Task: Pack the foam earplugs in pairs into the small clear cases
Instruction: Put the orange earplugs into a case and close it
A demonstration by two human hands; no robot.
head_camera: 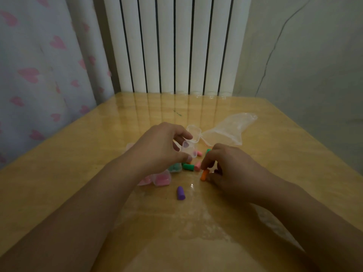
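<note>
An open small clear case (189,147) is gripped in the left hand (163,144), pinched between thumb and fingers with its hinged lid (194,132) tipped back and the cavity turned toward the right. The right hand (225,165) is curled low over the tabletop (275,154), and an orange earplug (204,175) is pinched at its fingertips, its lower end apparently touching the surface. Loose earplugs are scattered between the hands: a green one (187,166), a pink one (197,166), another pink one (199,153) just under the case, and a second green one (208,151) partly hidden behind the right knuckles. A purple earplug (180,192) lies apart, nearer the viewer. Filled cases (163,178) holding pink and green foam are bunched under the left wrist, and a crumpled clear bag (229,130) lies beyond. For this step to be done well, the case is best kept steady and level while the orange plug is lifted and laid lengthwise into the cavity. No second orange plug can be seen, so its mate may have to be found first. The foam should be squeezed only lightly, so that it is not sprung back out before the lid is pressed closed.
</note>
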